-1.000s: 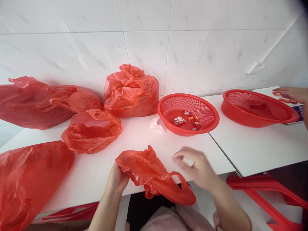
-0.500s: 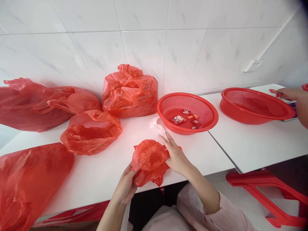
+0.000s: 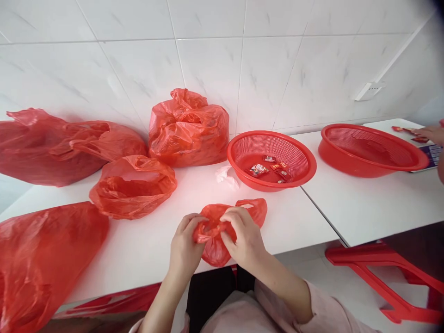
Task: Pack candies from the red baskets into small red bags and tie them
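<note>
A crumpled red plastic bag (image 3: pixel 217 252) is between my two hands at the table's front edge. My left hand (image 3: pixel 187 240) pinches its rim on the left side. On the other side, my right hand (image 3: pixel 243 236) grips the rim with bent fingers and thumb. One loop handle of the bag stretches out to the right behind my right hand. Just beyond lies a crumpled white tissue-like scrap (image 3: pixel 227 177). Behind it stands a red mesh basket (image 3: pixel 239 155) with several small wrapped packets (image 3: pixel 259 169) inside.
An open red bag (image 3: pixel 135 203) and full red bags (image 3: pixel 189 134) stand left and back along the tiled wall. Another red bag (image 3: pixel 45 259) lies at the near left. A second red basket (image 3: pixel 367 169) is right, beside a co-worker's hand (image 3: pixel 433 134). A red stool (image 3: pixel 378 273) stands below.
My right hand has come in from the bag's right side and closed on its rim. My left hand has shifted up to the rim. The co-worker's hand has moved right.
</note>
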{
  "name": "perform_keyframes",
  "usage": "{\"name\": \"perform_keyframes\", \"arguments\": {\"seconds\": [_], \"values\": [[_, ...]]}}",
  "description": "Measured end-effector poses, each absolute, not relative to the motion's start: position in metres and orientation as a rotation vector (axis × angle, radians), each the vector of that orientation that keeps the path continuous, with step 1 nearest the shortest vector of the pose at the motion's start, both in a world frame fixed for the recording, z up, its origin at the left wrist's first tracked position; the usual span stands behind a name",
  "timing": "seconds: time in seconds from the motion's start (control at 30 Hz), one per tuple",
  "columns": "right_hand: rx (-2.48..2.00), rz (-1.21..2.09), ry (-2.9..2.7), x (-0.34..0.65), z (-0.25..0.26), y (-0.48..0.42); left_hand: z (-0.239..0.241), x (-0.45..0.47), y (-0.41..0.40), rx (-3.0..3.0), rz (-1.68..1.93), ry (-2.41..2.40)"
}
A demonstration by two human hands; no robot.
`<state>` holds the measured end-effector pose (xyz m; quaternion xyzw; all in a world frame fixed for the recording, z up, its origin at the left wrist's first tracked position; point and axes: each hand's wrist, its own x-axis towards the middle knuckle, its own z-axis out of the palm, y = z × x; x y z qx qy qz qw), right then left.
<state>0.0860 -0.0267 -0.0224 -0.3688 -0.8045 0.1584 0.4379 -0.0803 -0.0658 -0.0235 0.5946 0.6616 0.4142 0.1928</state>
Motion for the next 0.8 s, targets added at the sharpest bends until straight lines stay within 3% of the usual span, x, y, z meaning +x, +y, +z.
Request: {"name": "perform_keyframes", "arguments": {"seconds": [0.23, 0.37, 0.47, 0.57, 0.67, 0.8], "values": [[-1.297, 0.460, -2.407, 0.135, -0.062, -0.029, -0.041, -0.111, -0.063, 0.399, 1.464, 1.258], [-1.712, 0.429, -2.566, 0.170, -0.044, -0.004, -0.054, -0.124, -0.065, 0.322, 1.468, 1.261], [-1.755, 0.392, -2.614, 0.178, -0.028, 0.010, -0.047, -0.115, -0.074, 0.663, 1.367, 1.513], [-1.650, 0.398, -2.610, 0.170, -0.021, 0.012, -0.025, -0.091, -0.087, 1.403, 1.330, 1.875], [-1.508, 0.404, -2.626, 0.159, -0.021, 0.007, -0.009, -0.064, -0.090, 2.082, 1.316, 1.884], [-1.244, 0.392, -2.790, 0.161, -0.024, 0.001, -0.027, -0.051, -0.064, 2.414, 0.827, 1.984]]}}
